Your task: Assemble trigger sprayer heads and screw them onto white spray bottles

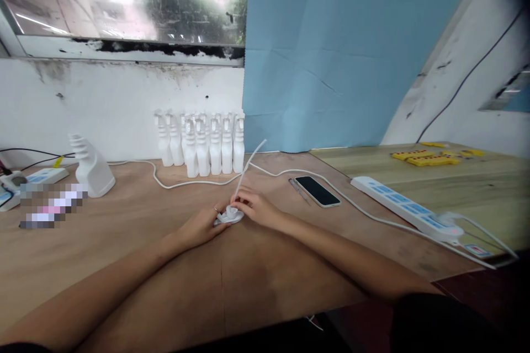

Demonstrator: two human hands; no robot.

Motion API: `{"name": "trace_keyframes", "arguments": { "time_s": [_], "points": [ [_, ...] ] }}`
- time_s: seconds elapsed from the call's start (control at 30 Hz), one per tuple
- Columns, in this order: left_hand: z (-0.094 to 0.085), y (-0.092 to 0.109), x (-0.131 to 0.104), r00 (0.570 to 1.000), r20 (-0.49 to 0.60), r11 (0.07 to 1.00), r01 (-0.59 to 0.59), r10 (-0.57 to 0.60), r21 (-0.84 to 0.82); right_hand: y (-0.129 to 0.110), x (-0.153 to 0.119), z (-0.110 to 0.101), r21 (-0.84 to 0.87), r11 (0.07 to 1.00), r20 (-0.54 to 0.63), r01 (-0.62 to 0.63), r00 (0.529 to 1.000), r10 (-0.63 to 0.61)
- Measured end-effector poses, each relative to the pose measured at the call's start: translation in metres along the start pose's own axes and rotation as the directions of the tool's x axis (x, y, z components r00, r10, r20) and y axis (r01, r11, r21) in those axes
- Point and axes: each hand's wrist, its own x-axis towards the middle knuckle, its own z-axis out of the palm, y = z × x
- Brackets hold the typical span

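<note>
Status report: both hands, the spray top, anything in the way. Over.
Left hand on white spray top. Right hand at tube's lower end. White cable lies just beyond.

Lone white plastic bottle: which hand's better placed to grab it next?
Left hand, probably: it's nearer the bottle, though holding a small white plastic part. Right hand is farther, fingers on the thin white tube.

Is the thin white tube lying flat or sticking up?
Sticking up, slanted: the tube rises from the right hand, its tip in front of the blue sheet.
</note>
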Motion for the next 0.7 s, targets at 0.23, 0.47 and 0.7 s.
{"name": "trace_keyframes", "arguments": {
  "time_s": [0.23, 0.47, 0.7],
  "points": [
    [-0.003, 0.005, 0.0, 1.0, -0.007, 1.0, 0.011, -0.011, -0.007, 0.002, 0.004, 0.009, 0.002, 0.995, 0.035, -0.097, 0.995, 0.096],
    [-0.001, 0.0, 0.001, 1.0, -0.015, 0.998, 0.006, -0.007, -0.06, 0.005, 0.0, 0.012, -0.022, 0.998, 0.057, -0.058, 0.997, 0.059],
    [-0.003, 0.002, 0.002, 0.996, -0.049, 0.979, 0.062, -0.073, -0.195, 0.023, -0.027, 0.008, 0.005, 0.978, 0.034, 0.209, 0.977, -0.21]
  ]
}}
